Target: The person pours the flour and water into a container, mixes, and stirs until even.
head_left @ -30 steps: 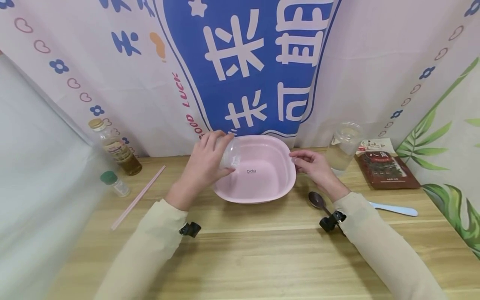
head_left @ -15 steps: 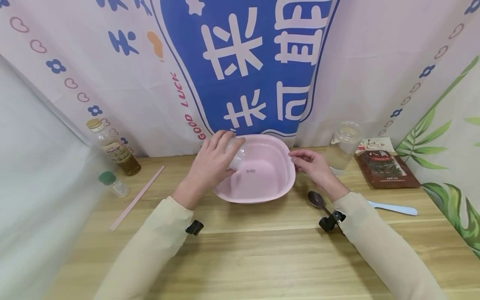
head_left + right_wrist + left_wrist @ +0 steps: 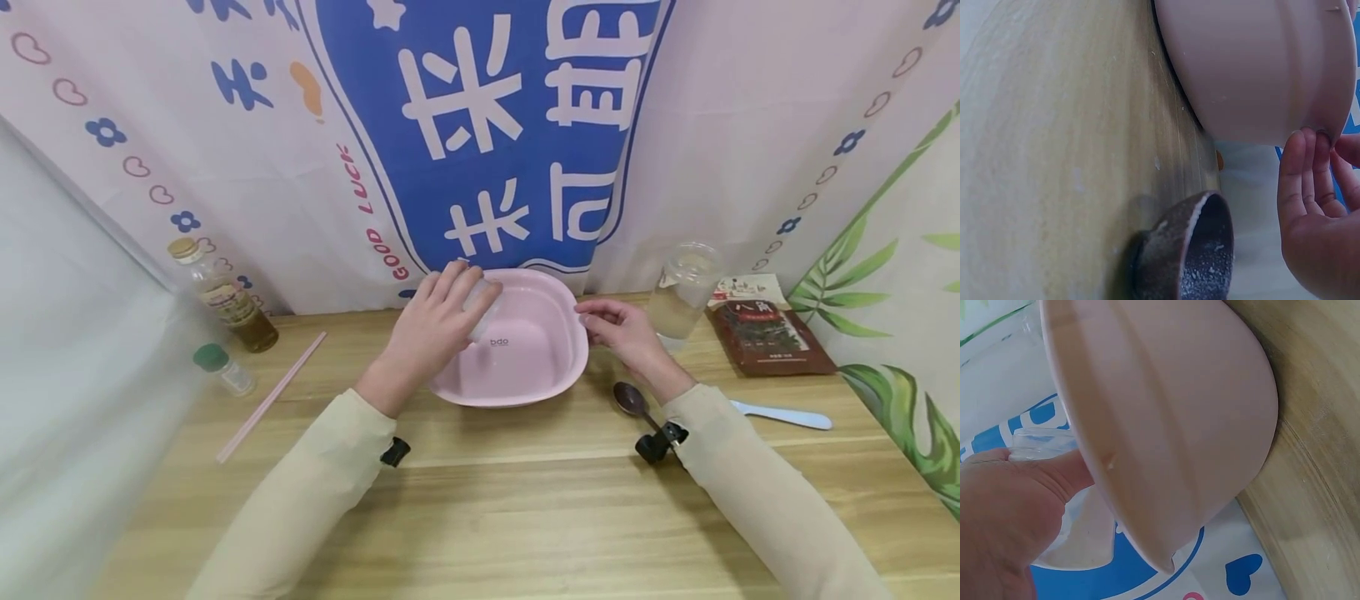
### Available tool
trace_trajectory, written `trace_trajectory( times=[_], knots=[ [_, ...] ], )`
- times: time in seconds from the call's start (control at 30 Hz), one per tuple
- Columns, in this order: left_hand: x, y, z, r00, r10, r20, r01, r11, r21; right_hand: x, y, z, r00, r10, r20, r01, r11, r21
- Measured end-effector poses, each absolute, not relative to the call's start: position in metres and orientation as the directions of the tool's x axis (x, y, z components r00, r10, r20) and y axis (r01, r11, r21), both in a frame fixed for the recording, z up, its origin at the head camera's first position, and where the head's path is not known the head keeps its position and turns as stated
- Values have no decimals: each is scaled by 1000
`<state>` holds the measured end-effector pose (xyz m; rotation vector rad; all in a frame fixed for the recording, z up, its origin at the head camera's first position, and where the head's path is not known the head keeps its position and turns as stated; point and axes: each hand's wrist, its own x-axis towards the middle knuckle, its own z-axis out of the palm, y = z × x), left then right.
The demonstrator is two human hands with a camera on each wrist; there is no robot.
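My left hand [image 3: 431, 333] grips a clear plastic cup [image 3: 483, 310] and holds it tipped over the left side of a pink basin [image 3: 517, 379]. Much of the cup is hidden behind the fingers in the head view. In the left wrist view the cup [image 3: 1041, 442] shows beyond the basin's rim, with the thumb across it. At the basin's right edge, my right hand [image 3: 626, 333] pinches the rim between thumb and fingers. The right wrist view shows those fingertips [image 3: 1294, 144] against the outer wall, just under the rim.
Left on the wooden table stand a corked oil bottle [image 3: 238, 312] and a green-capped shaker [image 3: 223, 370], beside pink chopsticks [image 3: 272, 398]. To the right are a clear cup of liquid [image 3: 670, 308], a brown packet [image 3: 772, 342], a dark spoon [image 3: 628, 398] and a light-blue handle [image 3: 783, 414].
My left hand has moved to the right with the cup, farther over the basin, and the cup is tipped more. My right hand has stayed at the basin's rim.
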<state>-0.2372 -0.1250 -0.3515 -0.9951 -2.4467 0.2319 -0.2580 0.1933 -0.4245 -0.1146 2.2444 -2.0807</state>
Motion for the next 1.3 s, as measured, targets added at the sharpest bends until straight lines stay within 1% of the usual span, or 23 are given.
trace_trajectory(
  times=[0.13,0.33,0.53,0.93,1.13,1.3],
  knots=[
    [-238,-124,-352,-603,708,368,587,706,-396,-258,193,-424,-994,-105,-8,-1,79,-997],
    [-241,-121,-352,-594,739,317,562,663,-494,-258,193,-424,-994,-104,-15,7,78,-997],
    [-243,-118,-350,-567,771,290,554,618,-558,-258,194,-424,-994,-105,-11,3,80,-997],
    [-243,-116,-352,-571,787,234,552,578,-601,-257,195,-425,-994,-106,2,-12,92,-996],
    [-242,-116,-353,-590,772,238,572,607,-552,-258,195,-427,-993,-120,12,-22,83,-996],
    [-241,-118,-353,-585,777,231,581,601,-549,-259,195,-427,-994,-112,2,-11,81,-997]
  ],
)
